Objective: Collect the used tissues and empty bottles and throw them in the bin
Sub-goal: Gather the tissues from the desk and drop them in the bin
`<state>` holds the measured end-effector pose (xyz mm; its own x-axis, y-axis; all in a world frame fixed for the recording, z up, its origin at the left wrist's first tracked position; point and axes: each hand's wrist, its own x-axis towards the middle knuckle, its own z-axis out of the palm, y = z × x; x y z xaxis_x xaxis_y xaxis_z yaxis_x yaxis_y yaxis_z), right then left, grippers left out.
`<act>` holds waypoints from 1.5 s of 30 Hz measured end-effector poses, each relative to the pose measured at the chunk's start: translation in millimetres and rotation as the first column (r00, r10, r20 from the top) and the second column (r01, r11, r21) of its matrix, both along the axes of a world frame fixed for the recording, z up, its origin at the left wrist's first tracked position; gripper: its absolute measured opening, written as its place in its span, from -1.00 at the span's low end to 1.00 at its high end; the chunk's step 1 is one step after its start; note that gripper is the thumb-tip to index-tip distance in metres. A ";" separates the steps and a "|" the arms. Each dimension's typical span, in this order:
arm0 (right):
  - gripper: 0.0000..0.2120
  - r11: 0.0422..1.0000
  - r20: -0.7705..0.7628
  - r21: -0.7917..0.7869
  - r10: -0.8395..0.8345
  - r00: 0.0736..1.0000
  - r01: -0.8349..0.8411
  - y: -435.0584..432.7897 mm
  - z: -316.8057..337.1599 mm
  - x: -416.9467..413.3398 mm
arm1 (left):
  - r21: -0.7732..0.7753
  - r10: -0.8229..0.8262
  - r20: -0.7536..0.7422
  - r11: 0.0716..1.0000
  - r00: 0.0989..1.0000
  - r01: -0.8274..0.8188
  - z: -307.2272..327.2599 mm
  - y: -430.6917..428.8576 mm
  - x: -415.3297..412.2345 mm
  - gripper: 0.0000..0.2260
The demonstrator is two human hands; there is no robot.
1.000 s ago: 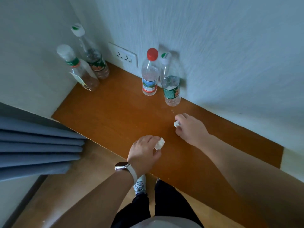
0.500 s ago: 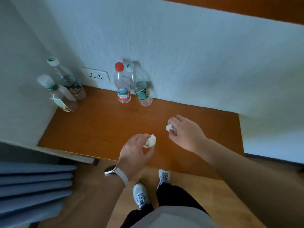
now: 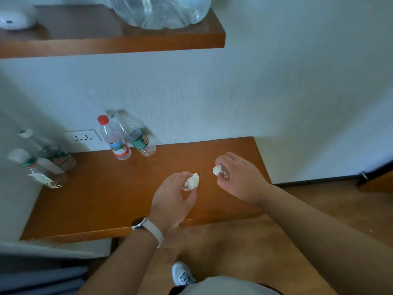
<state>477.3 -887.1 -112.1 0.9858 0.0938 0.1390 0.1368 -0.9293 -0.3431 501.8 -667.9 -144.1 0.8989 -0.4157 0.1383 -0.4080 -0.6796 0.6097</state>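
- Over the front half of the wooden ledge [image 3: 95, 201], the left hand [image 3: 170, 199] has its fingers curled round a crumpled white tissue [image 3: 192, 181], pinched between thumb and fingertips; a watch [image 3: 140, 223] sits on that wrist.
- Just beside it, the right hand [image 3: 238, 177] pinches a smaller tissue wad [image 3: 217, 170] at its fingertips. The two hands are near each other but apart, and both are off the wood.
- So the tissue part looks half done — both wads are picked up, neither is binned. No other tissue shows on the ledge.
- Against the back wall stand a red-capped bottle [image 3: 116, 141] and a green-labelled bottle [image 3: 139, 140], touching or nearly so, next to a wall socket [image 3: 81, 137].
- In the left corner are two more bottles, a taller one [image 3: 53, 154] and a nearer one [image 3: 36, 171], both blurred. None of the four is touched yet.
- No bin is in view, so carrying things to it is still ahead — likely more than one trip, since both hands are full.
- On the upper shelf [image 3: 106, 43] sits a big clear water jug [image 3: 159, 11]; whether it counts as rubbish I cannot tell.
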 end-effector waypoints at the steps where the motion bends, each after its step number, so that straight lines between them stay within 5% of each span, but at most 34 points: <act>1: -0.78 1.000 0.018 0.001 -0.012 1.000 0.012 -10.6 3.2 -9.4 | -0.005 -0.012 0.013 1.000 1.000 0.012 4.6 -10.0 -6.0 -0.69; 13: -0.83 0.930 0.092 0.084 -0.366 0.926 0.359 -201.2 32.5 -203.7 | 0.046 -0.347 0.154 0.938 0.925 0.344 45.3 -200.3 -123.0 -0.69; 26: -0.81 0.651 0.068 0.083 -0.759 0.647 0.755 -344.8 55.8 -422.1 | -0.049 -0.678 0.155 0.721 0.719 0.691 59.1 -420.5 -228.8 -0.73; 45: -0.83 0.164 0.044 -0.039 -0.985 0.165 0.986 -508.8 56.7 -407.5 | -0.082 -0.961 0.074 0.260 0.266 0.962 36.7 -723.9 -161.0 -0.68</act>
<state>69.8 -1395.9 -55.4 0.2599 -0.9490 0.1787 -0.9039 -0.3041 -0.3006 340.8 -1391.9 -107.4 -0.1528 -0.9592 0.2379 -0.7260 0.2722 0.6315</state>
